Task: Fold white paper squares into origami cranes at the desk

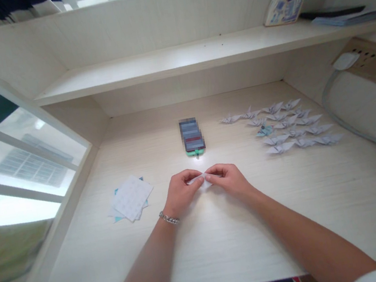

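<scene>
Between my two hands, at the middle of the desk, is a small white piece of folded paper (205,184), mostly covered by fingers. My left hand (181,189), with a chain bracelet at the wrist, pinches its left side between thumb and fingers. From the other side my right hand (228,180) pinches it too, and the fingertips of both hands nearly meet. To the left lies a loose stack of square paper sheets (132,198), white with some blue showing at the edges. Folded paper cranes (295,132) stand in rows at the right, mostly white, plus one blue crane (264,130).
A phone (192,135) with a blurred screen lies beyond my hands, a green edge toward me. A cable (345,122) runs from a plug (347,61) in the wall socket down the right side. A shelf (161,66) spans the back, holding a small packet (285,6). Bars stand at the left.
</scene>
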{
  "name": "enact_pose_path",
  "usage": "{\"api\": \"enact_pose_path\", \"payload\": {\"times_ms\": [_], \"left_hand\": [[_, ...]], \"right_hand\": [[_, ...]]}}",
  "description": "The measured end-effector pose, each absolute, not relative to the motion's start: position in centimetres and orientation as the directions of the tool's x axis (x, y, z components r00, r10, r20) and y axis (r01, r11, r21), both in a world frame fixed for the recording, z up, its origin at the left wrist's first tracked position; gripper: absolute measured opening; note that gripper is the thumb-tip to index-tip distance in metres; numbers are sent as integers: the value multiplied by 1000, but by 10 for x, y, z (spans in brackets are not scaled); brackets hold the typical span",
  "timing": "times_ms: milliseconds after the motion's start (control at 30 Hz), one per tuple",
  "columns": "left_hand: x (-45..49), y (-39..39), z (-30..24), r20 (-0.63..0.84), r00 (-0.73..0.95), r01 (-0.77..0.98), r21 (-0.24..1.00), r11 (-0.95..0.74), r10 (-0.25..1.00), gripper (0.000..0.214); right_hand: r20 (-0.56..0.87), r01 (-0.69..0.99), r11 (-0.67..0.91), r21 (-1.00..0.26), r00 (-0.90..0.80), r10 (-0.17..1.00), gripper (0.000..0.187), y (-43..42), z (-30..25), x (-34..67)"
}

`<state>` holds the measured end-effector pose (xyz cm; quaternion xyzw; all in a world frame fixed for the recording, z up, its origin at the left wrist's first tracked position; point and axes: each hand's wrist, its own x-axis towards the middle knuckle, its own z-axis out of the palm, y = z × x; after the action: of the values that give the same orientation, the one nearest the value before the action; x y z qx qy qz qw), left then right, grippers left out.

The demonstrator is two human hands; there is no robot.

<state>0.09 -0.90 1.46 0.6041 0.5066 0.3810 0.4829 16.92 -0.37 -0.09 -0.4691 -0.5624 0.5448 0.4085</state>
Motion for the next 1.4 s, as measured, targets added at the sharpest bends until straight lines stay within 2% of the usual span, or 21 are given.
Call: {"api": "enact_pose_path", "payload": {"times_ms": [300,500,733,1133,1400], "left_hand": [[2,-10,17,-46,217,185,983,5,975,15],[3,-11,21,1,186,194,980,-38,983,9],[5,-12,23,24,187,191,980,-61,982,10],[4,-11,19,-20,178,147,989,-7,984,8],[3,-12,20,33,182,201,977,-70,983,12]], "right_hand": [[-98,-3,-102,-995,-258,961,17,-3,4,171],[-98,-72,-116,-991,-217,971,14,-5,5,169],[-68,-22,-75,-997,-206,976,16,-6,7,169],[-82,-59,-97,-994,-225,971,13,-6,6,169],[-80,-36,-93,-995,-275,958,22,-5,4,173]]}}
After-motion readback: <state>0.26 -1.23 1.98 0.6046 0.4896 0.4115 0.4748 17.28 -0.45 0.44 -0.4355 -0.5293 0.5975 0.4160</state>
